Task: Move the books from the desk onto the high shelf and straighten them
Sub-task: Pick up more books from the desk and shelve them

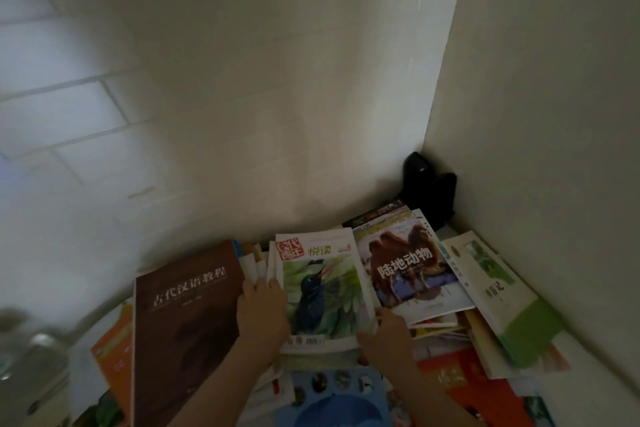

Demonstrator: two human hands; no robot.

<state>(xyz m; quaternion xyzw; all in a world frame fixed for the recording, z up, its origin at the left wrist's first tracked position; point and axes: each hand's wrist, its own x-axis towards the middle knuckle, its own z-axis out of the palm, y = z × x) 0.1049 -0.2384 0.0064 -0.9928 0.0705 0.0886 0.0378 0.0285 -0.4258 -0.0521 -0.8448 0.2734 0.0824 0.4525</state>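
Observation:
Several books lie piled in a corner between two white walls. A white book with a dark bird on its cover [323, 291] tops a small stack in the middle. My left hand [261, 314] grips that stack's left edge, fingers curled over it. My right hand [386, 334] holds its lower right corner. A big brown book [183, 326] lies to the left. A camel-cover book [407, 269] and a white-and-green book [498, 291] lie to the right. A blue book [341, 402] and a red book [464, 381] sit nearer me.
A black object [429, 185] stands in the far corner behind the books. An orange book [114, 354] pokes out under the brown one. The right wall [554, 114] runs close beside the pile. A blurred grey shape [31, 350] fills the lower left.

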